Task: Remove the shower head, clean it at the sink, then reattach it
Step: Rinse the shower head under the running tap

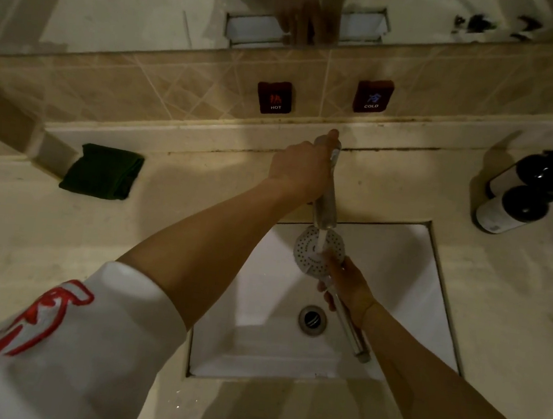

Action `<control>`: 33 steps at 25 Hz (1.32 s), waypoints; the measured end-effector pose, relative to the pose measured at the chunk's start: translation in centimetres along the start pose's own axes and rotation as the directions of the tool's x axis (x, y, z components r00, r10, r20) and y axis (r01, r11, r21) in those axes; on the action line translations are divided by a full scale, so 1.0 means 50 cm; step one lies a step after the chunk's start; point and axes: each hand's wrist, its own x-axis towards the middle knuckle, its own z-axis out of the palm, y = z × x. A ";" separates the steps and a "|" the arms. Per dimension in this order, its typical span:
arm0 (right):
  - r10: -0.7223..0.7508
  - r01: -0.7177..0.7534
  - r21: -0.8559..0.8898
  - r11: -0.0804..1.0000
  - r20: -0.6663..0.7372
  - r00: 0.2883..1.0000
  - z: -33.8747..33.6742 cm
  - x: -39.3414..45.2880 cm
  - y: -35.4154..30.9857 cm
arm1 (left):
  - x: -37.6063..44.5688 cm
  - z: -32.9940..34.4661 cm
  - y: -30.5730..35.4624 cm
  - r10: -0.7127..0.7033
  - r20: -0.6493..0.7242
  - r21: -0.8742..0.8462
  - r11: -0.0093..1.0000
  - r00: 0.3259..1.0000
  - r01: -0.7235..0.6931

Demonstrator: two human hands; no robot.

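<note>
From the head view, I am at the cleaning step: my right hand (349,286) curls round the handle of the shower head (319,250), holding its perforated face up under the stream over the sink (400,258). My left hand (302,167) wraps the faucet (326,194) lever. Next I judge I must turn the face through the water. The round grey face looks wet, its 1 chrome handle slanting toward me.

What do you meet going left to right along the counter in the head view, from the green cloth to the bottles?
Folded green cloth → left hand on the faucet → shower head under the running water, held by the right hand → two dark-capped bottles.
</note>
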 end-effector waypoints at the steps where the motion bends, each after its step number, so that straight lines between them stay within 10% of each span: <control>1: 0.015 -0.015 -0.003 1.000 0.005 1.000 -0.007 -0.003 0.002 | 0.000 -0.001 0.000 0.001 0.000 0.006 1.000 1.000 -0.001; 24: 0.016 -0.012 -0.102 0.995 0.046 0.999 0.021 -0.009 -0.030 | 0.004 -0.011 -0.015 0.053 0.059 0.064 0.996 0.997 -0.057; 33: 0.039 -0.052 0.173 0.984 0.078 0.996 -0.055 -0.033 0.042 | -0.001 -0.015 -0.009 0.034 0.060 0.062 0.997 0.998 -0.038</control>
